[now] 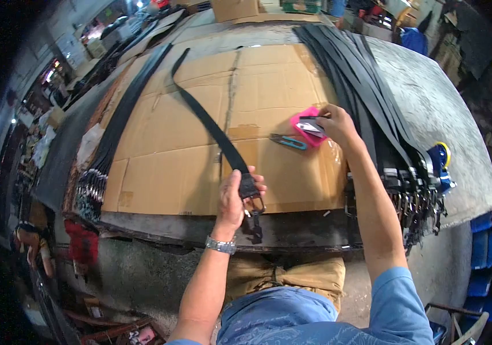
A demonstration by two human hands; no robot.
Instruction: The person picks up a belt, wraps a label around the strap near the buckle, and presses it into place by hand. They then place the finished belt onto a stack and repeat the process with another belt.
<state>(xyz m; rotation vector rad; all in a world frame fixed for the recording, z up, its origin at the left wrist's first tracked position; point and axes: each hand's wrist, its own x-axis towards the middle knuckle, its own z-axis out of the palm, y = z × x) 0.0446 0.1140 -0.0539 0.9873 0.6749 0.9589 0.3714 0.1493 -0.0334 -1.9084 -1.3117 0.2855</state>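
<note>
A long black belt lies across the cardboard sheet, running from the far left down to the near edge. My left hand grips its buckle end at the table's front edge. My right hand reaches forward and rests its fingers on a pink tray holding small dark pieces. A pair of blue-handled snips lies just left of the tray.
A thick row of black belts with metal buckles hangs over the right side. Another bundle of belts lies along the left. A cardboard box stands at the far end. Blue crates sit on the floor at right.
</note>
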